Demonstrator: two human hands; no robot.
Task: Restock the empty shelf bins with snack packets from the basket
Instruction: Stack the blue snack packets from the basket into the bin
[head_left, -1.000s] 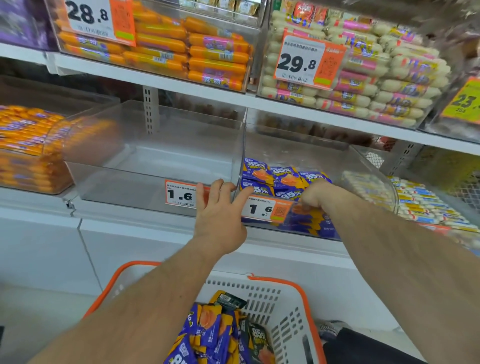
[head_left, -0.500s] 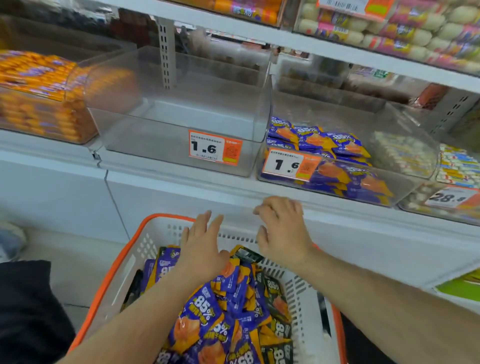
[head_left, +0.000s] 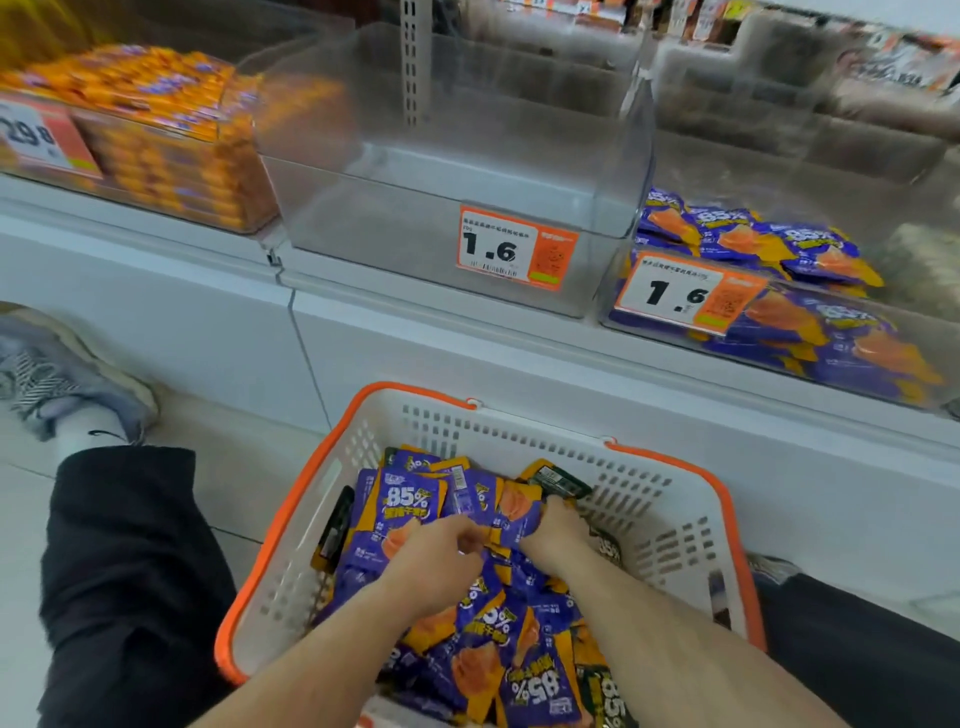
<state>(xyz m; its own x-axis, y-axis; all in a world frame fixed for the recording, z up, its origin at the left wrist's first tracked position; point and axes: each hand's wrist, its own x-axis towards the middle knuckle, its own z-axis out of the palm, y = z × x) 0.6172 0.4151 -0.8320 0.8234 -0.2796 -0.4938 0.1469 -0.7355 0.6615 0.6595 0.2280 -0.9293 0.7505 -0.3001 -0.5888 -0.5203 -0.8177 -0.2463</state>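
A white basket with an orange rim sits on the floor below the shelf, full of purple-and-orange snack packets. Both hands are down in the pile. My left hand curls its fingers around packets at the middle of the heap. My right hand digs into the packets beside it, fingertips buried. Above, a clear bin with a 1.6 price tag stands bare. The clear bin to its right holds a low layer of the same purple packets.
A bin of orange sausage packs stands at the left of the shelf. The white cabinet front rises just behind the basket. My knees in black trousers flank the basket, with a grey shoe at the left.
Both hands dropped from the basket's far rim into the packet pile and curled into it. The view tilted further down toward the basket.
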